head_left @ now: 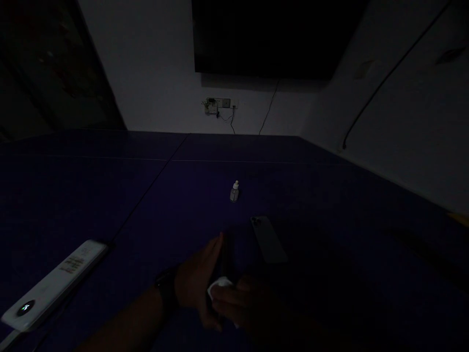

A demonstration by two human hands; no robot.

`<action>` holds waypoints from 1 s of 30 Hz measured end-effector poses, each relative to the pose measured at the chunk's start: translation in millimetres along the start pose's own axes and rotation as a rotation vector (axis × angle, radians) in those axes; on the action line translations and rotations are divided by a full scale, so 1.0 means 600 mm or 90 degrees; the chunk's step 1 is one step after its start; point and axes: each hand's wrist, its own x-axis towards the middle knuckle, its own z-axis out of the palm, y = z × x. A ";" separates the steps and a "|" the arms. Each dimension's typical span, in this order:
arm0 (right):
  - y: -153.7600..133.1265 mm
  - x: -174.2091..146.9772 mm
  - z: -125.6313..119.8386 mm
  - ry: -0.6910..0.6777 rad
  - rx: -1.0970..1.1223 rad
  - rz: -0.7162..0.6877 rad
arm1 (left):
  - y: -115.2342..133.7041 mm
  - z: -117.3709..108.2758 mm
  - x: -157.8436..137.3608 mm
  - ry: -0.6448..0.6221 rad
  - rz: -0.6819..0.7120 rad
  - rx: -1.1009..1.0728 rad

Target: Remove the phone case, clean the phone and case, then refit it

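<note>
My left hand (198, 278), with a dark watch (166, 286) on its wrist, is closed around a dark flat object (224, 259) whose kind the dim light hides. My right hand (244, 300) pinches a white cloth or tissue (221, 282) and presses it against that object. Just beyond my hands, slightly right, a phone (270, 239) lies with its camera side up. Farther off stands a small clear dropper bottle (234, 194) with a white top.
At the left on the dark purple surface (146, 220) lies a long white device (58, 281) with a small lit round display and a cable. A wall with sockets (222, 103) and a large dark screen (274, 39) rises behind. The room is very dim.
</note>
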 end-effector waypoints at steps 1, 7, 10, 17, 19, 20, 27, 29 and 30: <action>-0.005 -0.003 0.002 -0.020 0.002 -0.009 | 0.001 0.000 0.000 0.004 -0.002 0.001; 0.037 0.018 -0.028 0.034 -0.033 0.033 | -0.011 0.005 -0.004 0.008 0.051 0.015; 0.062 0.027 -0.035 0.081 -0.022 0.036 | -0.021 0.011 -0.007 0.032 0.081 0.013; 0.007 0.009 -0.013 0.018 -0.032 -0.041 | -0.005 0.005 -0.001 0.015 0.012 -0.012; -0.012 0.007 -0.019 0.001 -0.040 -0.079 | 0.001 0.001 0.001 0.005 -0.007 -0.014; -0.017 0.007 -0.025 -0.008 -0.042 -0.084 | 0.003 0.000 0.002 0.003 -0.011 -0.012; 0.020 0.025 -0.066 0.063 -0.005 -0.076 | -0.006 0.007 -0.005 0.022 0.019 -0.019; 0.034 0.032 -0.075 0.172 0.052 -0.064 | -0.007 0.009 -0.008 0.050 0.035 -0.019; 0.039 0.036 -0.079 0.220 0.082 -0.052 | -0.006 0.009 -0.009 0.066 0.042 -0.016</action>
